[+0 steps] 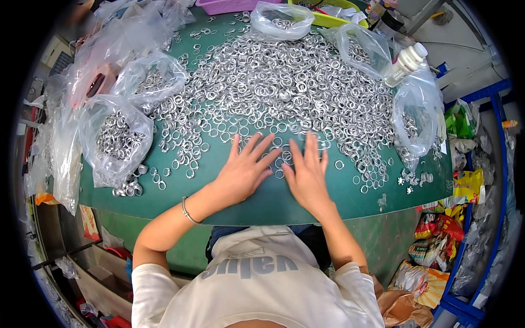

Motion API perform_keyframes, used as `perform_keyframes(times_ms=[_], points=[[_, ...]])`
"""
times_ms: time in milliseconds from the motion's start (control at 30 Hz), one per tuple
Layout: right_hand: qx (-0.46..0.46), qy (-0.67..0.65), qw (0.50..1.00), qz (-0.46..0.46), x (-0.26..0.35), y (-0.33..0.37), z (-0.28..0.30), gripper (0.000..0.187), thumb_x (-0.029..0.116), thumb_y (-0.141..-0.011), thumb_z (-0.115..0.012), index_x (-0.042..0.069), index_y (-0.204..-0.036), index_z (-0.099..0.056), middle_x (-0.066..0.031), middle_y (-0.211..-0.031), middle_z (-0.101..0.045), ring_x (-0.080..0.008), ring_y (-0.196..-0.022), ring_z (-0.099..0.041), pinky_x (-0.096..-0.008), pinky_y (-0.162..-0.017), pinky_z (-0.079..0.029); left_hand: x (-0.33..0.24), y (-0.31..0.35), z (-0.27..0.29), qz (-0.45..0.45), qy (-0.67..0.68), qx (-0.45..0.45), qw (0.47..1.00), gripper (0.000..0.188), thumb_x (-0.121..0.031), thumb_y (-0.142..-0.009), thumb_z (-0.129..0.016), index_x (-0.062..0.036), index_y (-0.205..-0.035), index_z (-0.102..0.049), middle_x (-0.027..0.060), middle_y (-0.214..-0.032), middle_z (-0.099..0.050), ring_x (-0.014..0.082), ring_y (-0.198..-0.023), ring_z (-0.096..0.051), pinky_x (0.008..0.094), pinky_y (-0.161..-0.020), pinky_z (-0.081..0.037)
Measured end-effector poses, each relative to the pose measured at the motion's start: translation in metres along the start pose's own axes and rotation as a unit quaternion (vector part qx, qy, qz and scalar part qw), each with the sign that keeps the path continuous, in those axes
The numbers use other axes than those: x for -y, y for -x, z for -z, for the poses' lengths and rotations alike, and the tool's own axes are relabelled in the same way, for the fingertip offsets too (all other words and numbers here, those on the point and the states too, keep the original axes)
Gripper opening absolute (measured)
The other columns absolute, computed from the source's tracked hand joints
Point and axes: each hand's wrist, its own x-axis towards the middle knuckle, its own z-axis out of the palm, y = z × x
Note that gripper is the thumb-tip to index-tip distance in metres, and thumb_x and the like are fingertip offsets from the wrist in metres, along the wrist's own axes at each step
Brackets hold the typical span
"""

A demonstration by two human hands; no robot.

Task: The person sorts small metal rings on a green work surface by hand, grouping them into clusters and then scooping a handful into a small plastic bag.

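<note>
A wide heap of silver metal rings [284, 76] covers the far and middle part of the green table [240, 210]. At the heap's near edge, my left hand [246, 167] lies palm down with its fingers spread, the tips by some loose rings. My right hand [307, 172] is beside it, also palm down, fingers stretched toward the heap. A few single rings [283, 158] lie between the two hands. Neither hand grips anything that I can see. A silver bangle [187, 211] is on my left wrist.
Clear plastic bags of rings stand left [117, 139], at the back [281, 22] and right [415, 117]. A white bottle [404, 64] is at the right, near small flower-shaped pieces [409, 179]. Behind are a purple basket [232, 5] and a yellow-green basket [328, 19]. A blue shelf [500, 180] borders the right side.
</note>
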Motion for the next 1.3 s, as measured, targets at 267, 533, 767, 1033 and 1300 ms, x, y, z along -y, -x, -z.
perform_keyframes(times_ms=[267,533,767,1033,1300], points=[[-0.122,-0.030,0.991,0.049,-0.015,0.013,0.026,0.046,0.022,-0.088,-0.065,0.006,-0.130,-0.053,-0.0166,-0.144,-0.042,-0.0381,-0.138,-0.032,-0.0592,-0.109,-0.021,0.028,0.015,0.006,0.101,-0.049,-0.040,0.993,0.043,-0.004,-0.088,-0.057,-0.0098,-0.131,-0.056,0.0149,-0.146,-0.040,0.0380,-0.138,-0.034,0.0613,-0.111,-0.022],[-0.051,0.074,0.993,-0.074,-0.036,0.024,0.031,0.049,0.028,-0.090,-0.064,0.002,-0.130,-0.054,-0.0226,-0.151,-0.028,-0.0430,-0.140,-0.024,-0.0622,-0.110,-0.018,-0.021,-0.006,-0.011,-0.144,0.026,0.061,0.987,0.059,-0.003,-0.081,-0.061,-0.0180,-0.138,-0.050,0.0108,-0.154,-0.031,0.0370,-0.141,-0.027,0.0645,-0.110,-0.022],[-0.094,-0.007,0.996,-0.006,-0.031,0.017,0.018,0.036,0.020,-0.091,-0.061,0.004,-0.123,-0.060,-0.0148,-0.142,-0.043,-0.0372,-0.136,-0.034,-0.0571,-0.109,-0.022,0.027,0.005,0.016,-0.035,0.006,-0.007,0.999,0.052,-0.001,-0.082,-0.060,-0.0129,-0.132,-0.055,0.0110,-0.149,-0.039,0.0343,-0.139,-0.033,0.0592,-0.113,-0.023],[-0.033,0.143,0.989,0.028,-0.020,0.009,0.031,0.033,0.025,-0.090,-0.063,0.010,-0.119,-0.065,-0.0110,-0.143,-0.042,-0.0380,-0.140,-0.027,-0.0661,-0.108,-0.016,0.017,0.057,0.023,0.098,0.111,-0.081,0.986,0.023,-0.008,-0.083,-0.069,-0.0058,-0.105,-0.065,0.0079,-0.097,-0.058,0.0272,-0.092,-0.055,0.0370,-0.081,-0.040],[0.080,0.103,0.989,0.073,0.025,0.049,0.033,0.048,0.029,-0.085,-0.068,0.001,-0.123,-0.059,-0.0133,-0.142,-0.041,-0.0394,-0.140,-0.026,-0.0674,-0.107,-0.015,0.001,0.074,0.019,0.118,0.140,-0.097,0.978,0.030,-0.006,-0.078,-0.072,-0.0043,-0.107,-0.064,0.0097,-0.101,-0.057,0.0291,-0.093,-0.054,0.0377,-0.083,-0.044]])
